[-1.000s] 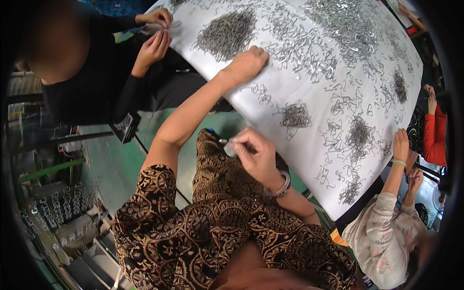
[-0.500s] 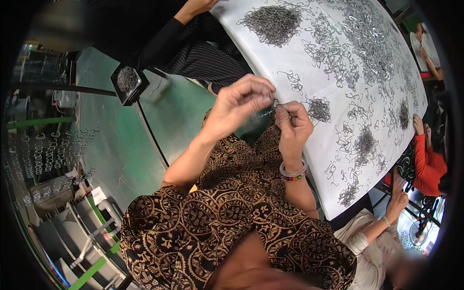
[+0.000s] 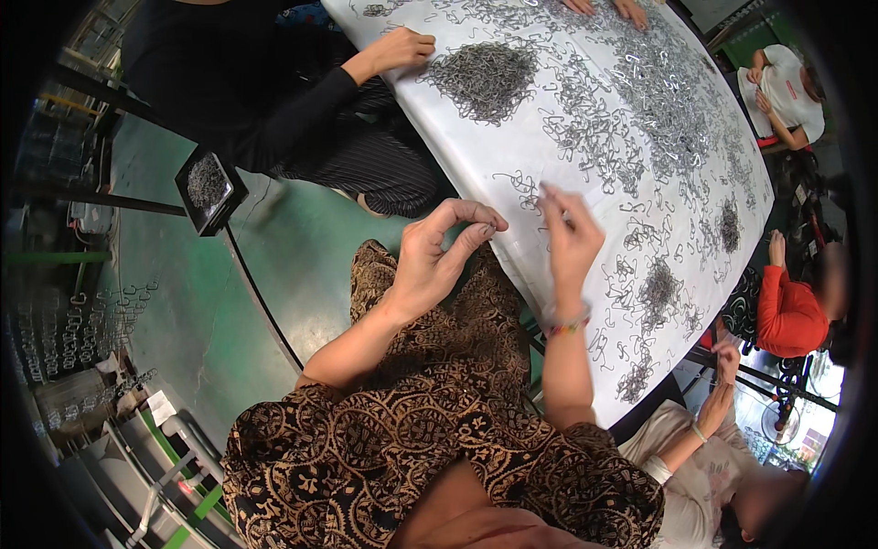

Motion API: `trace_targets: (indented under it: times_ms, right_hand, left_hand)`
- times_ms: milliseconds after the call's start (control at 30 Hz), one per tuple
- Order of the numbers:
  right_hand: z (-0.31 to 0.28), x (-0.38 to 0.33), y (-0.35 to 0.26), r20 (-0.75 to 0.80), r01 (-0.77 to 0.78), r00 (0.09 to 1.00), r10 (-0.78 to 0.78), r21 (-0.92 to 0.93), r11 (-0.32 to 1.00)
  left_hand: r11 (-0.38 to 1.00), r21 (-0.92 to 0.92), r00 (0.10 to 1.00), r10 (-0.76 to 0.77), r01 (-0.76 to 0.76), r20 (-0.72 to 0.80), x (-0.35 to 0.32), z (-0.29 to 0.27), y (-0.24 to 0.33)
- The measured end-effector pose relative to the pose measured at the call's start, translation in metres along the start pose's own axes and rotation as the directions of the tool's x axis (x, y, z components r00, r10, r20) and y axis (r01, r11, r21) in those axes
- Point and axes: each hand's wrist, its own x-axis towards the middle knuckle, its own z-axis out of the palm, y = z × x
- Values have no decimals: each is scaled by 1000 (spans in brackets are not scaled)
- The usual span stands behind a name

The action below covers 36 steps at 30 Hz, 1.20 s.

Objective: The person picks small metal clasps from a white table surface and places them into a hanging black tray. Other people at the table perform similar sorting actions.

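Observation:
My left hand [image 3: 442,249] is raised in front of the white-covered table's [image 3: 512,240] near edge. Thumb and index finger are pinched together at the tips; whatever sits between them is too small to make out. Over the table, to the right, is my right hand [image 3: 573,236], its fingers smeared by motion. Close to those fingers lies a loose cluster of bent metal hooks [image 3: 523,187]. A large heap of grey hooks [image 3: 485,80] rises farther off, and a wide spread of shinier hooks [image 3: 660,105] covers the table's far middle.
A black tray [image 3: 229,203] of small metal pieces stands on the left. A person in black [image 3: 302,110] reaches onto the table's left edge. Other people sit around it, one in red [image 3: 788,311], one in pale clothing [image 3: 668,439]. Smaller hook piles [image 3: 660,291] lie at right.
My hands were close together at the fingertips; now they are apart, the right one over the table. The view has shifted, and the person in black has a hand beside the large heap.

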Motion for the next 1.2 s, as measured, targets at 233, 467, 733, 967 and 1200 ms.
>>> trace_targets:
  times_ms: [233, 467, 733, 967, 1200]
  right_hand:
    - [6, 143, 100, 324, 313, 940, -110, -686, 656]
    - [5, 158, 140, 446, 480, 875, -188, -749, 456]
    - [-73, 201, 78, 210, 64, 977, 27, -413, 909]
    - [-146, 56, 45, 557, 4, 810, 183, -317, 948]
    - [-127, -49, 85, 466, -78, 754, 464, -636, 767]
  left_hand:
    - [995, 80, 997, -65, 61, 47, 1, -9, 2]
    - [995, 54, 996, -82, 83, -23, 1, -8, -4]
    - [999, 25, 999, -32, 32, -23, -4, -10, -8]
    - [998, -48, 999, -35, 34, -22, -5, -8, -16]
    - [996, 4, 995, -89, 89, 38, -7, -6, -21]
